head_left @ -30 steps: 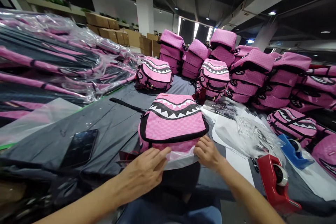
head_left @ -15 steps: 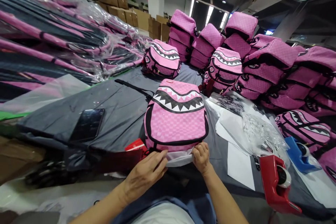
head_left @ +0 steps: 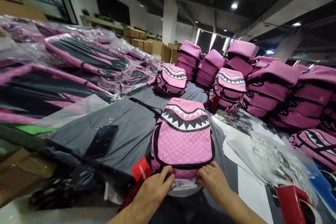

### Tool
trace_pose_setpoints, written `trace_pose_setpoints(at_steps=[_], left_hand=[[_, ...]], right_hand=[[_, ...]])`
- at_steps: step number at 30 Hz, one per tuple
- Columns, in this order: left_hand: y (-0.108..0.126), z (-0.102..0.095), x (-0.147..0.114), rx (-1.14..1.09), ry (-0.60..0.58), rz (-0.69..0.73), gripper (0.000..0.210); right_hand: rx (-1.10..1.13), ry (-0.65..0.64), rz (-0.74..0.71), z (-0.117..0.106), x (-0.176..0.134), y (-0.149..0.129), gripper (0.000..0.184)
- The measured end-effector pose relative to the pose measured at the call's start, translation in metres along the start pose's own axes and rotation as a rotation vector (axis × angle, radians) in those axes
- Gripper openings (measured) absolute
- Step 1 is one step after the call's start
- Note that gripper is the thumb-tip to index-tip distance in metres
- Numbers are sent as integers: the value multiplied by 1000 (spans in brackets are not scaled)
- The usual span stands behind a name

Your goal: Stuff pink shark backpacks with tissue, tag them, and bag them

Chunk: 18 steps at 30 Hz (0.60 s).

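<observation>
A pink checked backpack (head_left: pixel 185 147) with a black-and-white shark-tooth print lies front up on the dark table cover. My left hand (head_left: pixel 156 187) grips its lower left edge, fingers curled in toward the bottom. At the lower right corner my right hand (head_left: pixel 214 180) pinches the same edge, its fingertips partly hidden. Between the hands, a whitish sheet (head_left: pixel 185 187) sticks out from under the bag's bottom. Beside my left hand is a red tag (head_left: pixel 141 168), and a black strap (head_left: pixel 144 105) stretches out at the bag's upper left.
A phone (head_left: pixel 102 140) lies to the left. Plastic-wrapped pink-and-black pieces (head_left: pixel 86 56) are heaped behind it. Stacked pink backpacks (head_left: pixel 270 87) stand at the back right. White papers (head_left: pixel 253 192), clear plastic bags (head_left: pixel 262 140) and a red tape dispenser (head_left: pixel 294 199) lie on the right.
The view has tilted up and turned a little left. My hands have shifted from the whitish sheet's edge up onto the backpack's bottom edge, and the red tag shows more fully.
</observation>
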<state>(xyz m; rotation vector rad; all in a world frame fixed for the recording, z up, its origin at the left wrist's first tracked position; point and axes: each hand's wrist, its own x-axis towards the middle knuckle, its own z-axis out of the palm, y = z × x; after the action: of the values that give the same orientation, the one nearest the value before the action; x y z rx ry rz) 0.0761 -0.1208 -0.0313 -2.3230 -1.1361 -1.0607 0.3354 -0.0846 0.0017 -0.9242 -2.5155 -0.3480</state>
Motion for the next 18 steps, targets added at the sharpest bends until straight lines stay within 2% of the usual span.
trace_pose_setpoints(at_steps=[3, 5, 7, 9, 11, 13, 15, 18], left_hand=[[-4, -2, -1, 11, 50, 46, 32], [-10, -6, 1, -47, 60, 146, 26], [-18, -12, 7, -175, -62, 279, 25], [-27, -14, 16, -352, -284, 349, 25], [-34, -14, 25, -526, -485, 290, 25], [-37, -14, 31, -641, -614, 124, 26], [-37, -15, 32, -697, -660, -15, 22], [-35, -17, 27, -741, -589, -53, 28]], right_hand=[[-48, 64, -49, 0, 1, 0, 17], [-38, 102, -78, -4, -1, 1, 13], [3, 104, -132, -9, -1, 4, 15], [36, 68, -197, -11, 1, 8, 15], [40, -6, -214, -11, 4, 12, 14], [32, -96, -199, -10, 8, 15, 11], [21, -160, -196, -13, 12, 16, 9], [6, -236, -244, -23, 21, 17, 18]])
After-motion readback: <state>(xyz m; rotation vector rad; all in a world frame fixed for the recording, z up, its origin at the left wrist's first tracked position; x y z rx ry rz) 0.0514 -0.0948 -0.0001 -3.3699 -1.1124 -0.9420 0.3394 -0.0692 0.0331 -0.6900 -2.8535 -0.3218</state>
